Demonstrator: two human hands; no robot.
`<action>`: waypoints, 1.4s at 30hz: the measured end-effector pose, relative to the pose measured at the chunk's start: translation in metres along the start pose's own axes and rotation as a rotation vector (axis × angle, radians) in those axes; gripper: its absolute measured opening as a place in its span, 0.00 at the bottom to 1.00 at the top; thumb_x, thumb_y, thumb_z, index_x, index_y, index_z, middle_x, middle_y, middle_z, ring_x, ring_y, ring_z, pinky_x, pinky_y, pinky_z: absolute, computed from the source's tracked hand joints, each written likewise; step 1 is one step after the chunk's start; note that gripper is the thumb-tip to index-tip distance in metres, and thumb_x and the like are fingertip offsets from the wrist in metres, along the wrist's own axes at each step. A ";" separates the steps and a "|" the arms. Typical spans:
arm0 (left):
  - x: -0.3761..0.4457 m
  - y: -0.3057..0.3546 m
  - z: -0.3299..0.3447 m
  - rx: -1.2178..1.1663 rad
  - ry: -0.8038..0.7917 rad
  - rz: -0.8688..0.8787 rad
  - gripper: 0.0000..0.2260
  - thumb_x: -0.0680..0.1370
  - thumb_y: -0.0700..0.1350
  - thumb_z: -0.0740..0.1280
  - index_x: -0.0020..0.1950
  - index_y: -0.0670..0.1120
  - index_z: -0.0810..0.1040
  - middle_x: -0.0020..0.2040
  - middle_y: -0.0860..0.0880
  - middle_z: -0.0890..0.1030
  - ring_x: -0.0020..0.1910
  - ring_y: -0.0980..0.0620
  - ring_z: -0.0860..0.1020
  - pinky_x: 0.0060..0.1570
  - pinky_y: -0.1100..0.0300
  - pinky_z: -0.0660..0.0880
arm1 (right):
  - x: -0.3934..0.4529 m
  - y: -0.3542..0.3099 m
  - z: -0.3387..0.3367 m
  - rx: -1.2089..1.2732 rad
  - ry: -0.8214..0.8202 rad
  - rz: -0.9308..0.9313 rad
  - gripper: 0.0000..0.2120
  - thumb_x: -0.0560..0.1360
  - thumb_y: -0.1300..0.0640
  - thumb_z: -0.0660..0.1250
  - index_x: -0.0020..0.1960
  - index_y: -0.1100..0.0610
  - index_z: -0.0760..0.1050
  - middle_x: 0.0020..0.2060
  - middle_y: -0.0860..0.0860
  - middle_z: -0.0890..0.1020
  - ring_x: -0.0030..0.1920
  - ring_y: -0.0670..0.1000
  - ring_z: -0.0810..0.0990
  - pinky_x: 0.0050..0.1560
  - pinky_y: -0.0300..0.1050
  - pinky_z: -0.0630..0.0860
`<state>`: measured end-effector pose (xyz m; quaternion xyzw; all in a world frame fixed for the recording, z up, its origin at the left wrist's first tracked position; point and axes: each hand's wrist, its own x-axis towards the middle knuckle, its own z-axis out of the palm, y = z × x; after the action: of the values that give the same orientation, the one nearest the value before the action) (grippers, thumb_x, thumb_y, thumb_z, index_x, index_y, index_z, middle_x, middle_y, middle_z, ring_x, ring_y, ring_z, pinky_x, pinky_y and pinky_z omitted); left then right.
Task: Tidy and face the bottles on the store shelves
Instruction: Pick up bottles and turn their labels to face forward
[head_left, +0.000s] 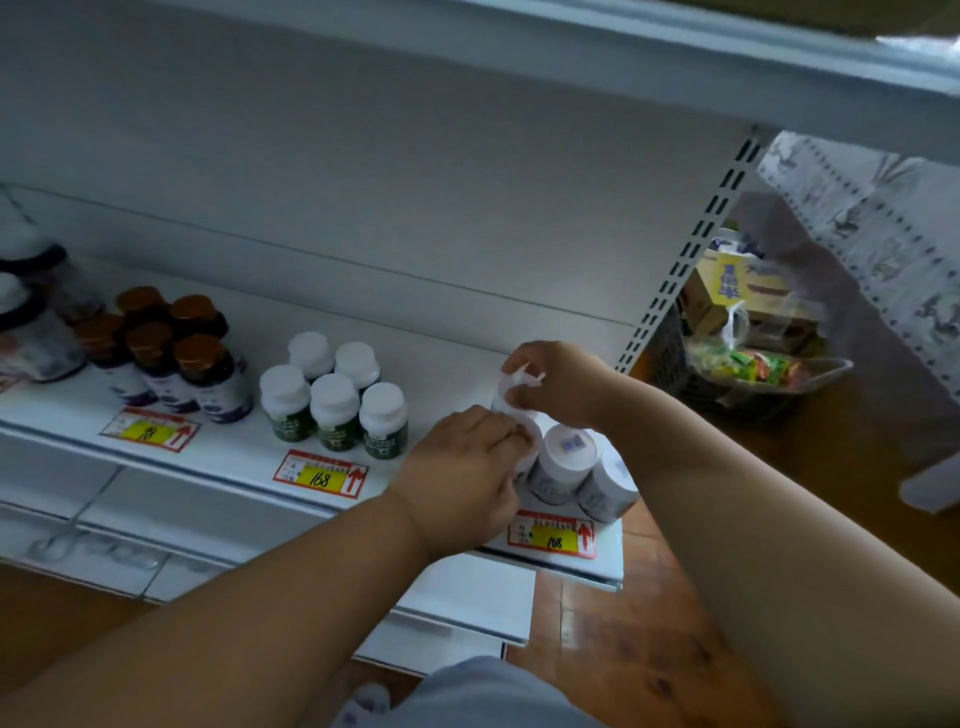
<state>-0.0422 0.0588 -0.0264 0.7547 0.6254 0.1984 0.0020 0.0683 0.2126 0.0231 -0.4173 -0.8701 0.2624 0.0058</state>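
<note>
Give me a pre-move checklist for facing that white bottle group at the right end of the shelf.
1. Left hand holds a white bottle: ok.
2. Right hand holds the rear bottle: ok.
3. Front bottles upright: ok.
4. Their labels face forward: cannot tell.
5. Group sits behind the 108 price tag: ok.
6. Green-label bottles stand apart from the hands: ok.

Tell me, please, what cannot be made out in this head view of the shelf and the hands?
- White bottle under the left hand: its body and label are hidden by the grip.
- White bottle at the right hand: mostly covered by fingers.
- Small print on the red-and-yellow price tag: too small and blurred.
- Dark jars at the far left: cut by the frame edge, blurred.
- Labels of the green-labelled white-capped bottles: too blurred to read.
</note>
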 end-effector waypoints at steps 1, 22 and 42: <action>0.000 0.001 0.000 -0.008 -0.004 -0.002 0.20 0.70 0.46 0.63 0.61 0.45 0.79 0.54 0.47 0.80 0.50 0.46 0.76 0.49 0.52 0.76 | 0.000 0.001 0.001 0.009 -0.003 0.002 0.16 0.72 0.48 0.71 0.60 0.46 0.76 0.54 0.49 0.78 0.48 0.49 0.77 0.46 0.40 0.71; -0.193 -0.173 -0.147 0.043 0.396 -0.393 0.14 0.73 0.49 0.63 0.56 0.47 0.79 0.51 0.50 0.78 0.50 0.48 0.75 0.49 0.54 0.72 | 0.014 -0.290 0.102 0.068 0.296 -0.423 0.13 0.75 0.49 0.66 0.60 0.49 0.75 0.55 0.48 0.76 0.56 0.48 0.75 0.55 0.43 0.71; -0.421 -0.517 -0.339 0.219 0.605 -1.071 0.12 0.76 0.51 0.66 0.59 0.56 0.76 0.52 0.58 0.75 0.51 0.59 0.72 0.49 0.59 0.76 | 0.199 -0.724 0.271 0.262 0.005 -0.901 0.09 0.73 0.48 0.69 0.53 0.46 0.77 0.48 0.42 0.76 0.46 0.41 0.76 0.50 0.39 0.74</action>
<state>-0.6907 -0.3097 0.0306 0.2427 0.9065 0.3095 -0.1535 -0.6470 -0.1372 0.0817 0.0055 -0.9241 0.3402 0.1739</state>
